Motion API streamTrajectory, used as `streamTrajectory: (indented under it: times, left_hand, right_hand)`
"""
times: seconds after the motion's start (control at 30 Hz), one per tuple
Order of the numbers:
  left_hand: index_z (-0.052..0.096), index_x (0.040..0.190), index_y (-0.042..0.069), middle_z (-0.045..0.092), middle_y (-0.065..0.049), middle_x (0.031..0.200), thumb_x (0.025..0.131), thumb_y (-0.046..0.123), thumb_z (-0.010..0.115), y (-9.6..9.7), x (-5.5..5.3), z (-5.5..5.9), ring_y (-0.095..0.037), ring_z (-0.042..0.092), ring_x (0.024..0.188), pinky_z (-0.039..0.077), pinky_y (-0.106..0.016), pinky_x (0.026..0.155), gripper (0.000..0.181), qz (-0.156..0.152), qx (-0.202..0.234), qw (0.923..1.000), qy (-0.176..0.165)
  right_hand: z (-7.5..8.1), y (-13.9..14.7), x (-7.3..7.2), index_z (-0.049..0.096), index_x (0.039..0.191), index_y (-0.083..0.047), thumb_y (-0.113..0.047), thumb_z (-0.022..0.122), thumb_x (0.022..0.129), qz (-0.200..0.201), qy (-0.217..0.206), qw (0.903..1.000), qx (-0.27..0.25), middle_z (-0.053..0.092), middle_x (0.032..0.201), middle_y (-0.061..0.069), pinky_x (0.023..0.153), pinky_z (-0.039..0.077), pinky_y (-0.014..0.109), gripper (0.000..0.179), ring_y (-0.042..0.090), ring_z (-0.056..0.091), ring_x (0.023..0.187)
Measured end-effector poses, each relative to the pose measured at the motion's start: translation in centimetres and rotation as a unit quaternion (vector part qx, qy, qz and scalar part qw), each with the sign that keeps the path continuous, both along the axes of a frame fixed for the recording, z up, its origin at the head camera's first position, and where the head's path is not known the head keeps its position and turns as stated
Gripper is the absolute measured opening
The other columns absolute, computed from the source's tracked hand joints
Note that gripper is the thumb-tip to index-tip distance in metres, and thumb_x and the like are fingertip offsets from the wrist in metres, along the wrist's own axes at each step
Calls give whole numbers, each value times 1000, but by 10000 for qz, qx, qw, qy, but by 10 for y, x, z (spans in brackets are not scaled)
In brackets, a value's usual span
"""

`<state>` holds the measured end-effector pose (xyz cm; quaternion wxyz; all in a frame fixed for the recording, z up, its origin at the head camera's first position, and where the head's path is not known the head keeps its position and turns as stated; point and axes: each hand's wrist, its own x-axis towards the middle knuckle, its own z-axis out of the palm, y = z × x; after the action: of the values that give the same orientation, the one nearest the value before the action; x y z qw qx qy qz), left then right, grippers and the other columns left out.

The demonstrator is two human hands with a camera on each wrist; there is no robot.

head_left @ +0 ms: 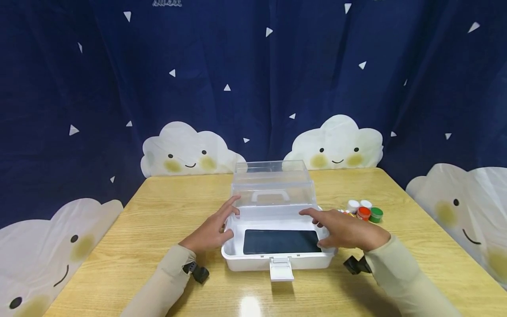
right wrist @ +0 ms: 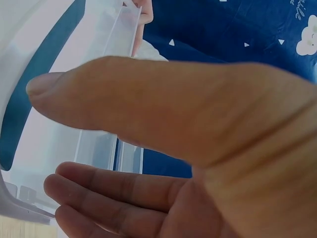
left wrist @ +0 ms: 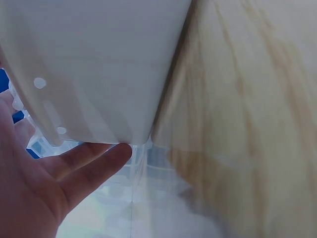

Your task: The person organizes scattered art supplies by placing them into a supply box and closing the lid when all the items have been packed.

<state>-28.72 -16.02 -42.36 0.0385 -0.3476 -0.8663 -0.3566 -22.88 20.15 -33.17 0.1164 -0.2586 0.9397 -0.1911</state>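
Note:
A white plastic case (head_left: 249, 264) stands on the table, its clear lid (head_left: 273, 176) raised at the back. Inside on its floor lies a flat dark rectangle (head_left: 281, 242). The front latch (head_left: 281, 270) hangs down. At the case's left side is my left hand (head_left: 210, 231), fingers spread and thumb by the rim; in the left wrist view its fingertips meet the case's outer edge (left wrist: 106, 99). My right hand (head_left: 342, 230) is over the right rim, its thumb and fingers apart with nothing between them. Whether it touches the rim is unclear.
Several small jars, with white, red (head_left: 363, 213) and green (head_left: 376, 215) lids, stand right of the case, partly behind my right hand. A dark blue curtain (head_left: 253, 88) with clouds hangs behind the wooden table (head_left: 170, 202).

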Motion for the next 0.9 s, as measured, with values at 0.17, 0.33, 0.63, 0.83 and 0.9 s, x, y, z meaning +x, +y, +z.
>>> streamTrajectory:
  times: [0.17, 0.33, 0.63, 0.83, 0.9]
  left_hand:
    - [45, 117, 21, 12, 13, 159, 80, 3, 56, 0, 0, 0, -22, 53, 109, 50, -33, 75, 42, -40, 129, 9999, -31]
    - [45, 117, 20, 12, 10, 160, 80, 2, 58, 1, 0, 2, -21, 54, 107, 51, -34, 77, 43, -84, 141, 9999, 1]
    - [45, 117, 20, 11, 9, 160, 80, 2, 58, 2, 0, 0, -23, 51, 114, 50, -36, 80, 43, -93, 124, 9999, -11]
    - [45, 118, 20, 13, 5, 160, 80, 1, 57, 1, 0, -1, -25, 57, 94, 49, -31, 70, 44, -86, 36, 9999, 117]
    - [45, 118, 21, 13, 5, 160, 80, 1, 57, 1, -1, -1, -23, 57, 89, 48, -30, 68, 44, -67, 39, 9999, 145]
  right_hand:
    - [0, 1, 0, 39, 142, -16, -7, 78, 76, 20, -19, 9999, -116, 61, 120, 15, 78, 51, 40, 77, 32, 60, 105]
    - [1, 2, 0, 40, 142, -16, -8, 77, 76, 58, 8, 9999, -128, 62, 119, 15, 77, 52, 40, 77, 32, 60, 106]
    - [3, 5, -3, 42, 142, -12, -12, 78, 77, 96, 25, 9999, -65, 63, 117, 12, 80, 52, 41, 74, 30, 60, 105]
    - [9, 13, -5, 47, 138, -8, -16, 77, 79, 206, 461, 9987, 101, 65, 111, 6, 80, 51, 39, 66, 24, 63, 98]
    - [11, 18, -7, 48, 136, -8, -18, 76, 80, 277, 652, 9974, 100, 66, 109, 6, 79, 51, 39, 63, 24, 63, 97]
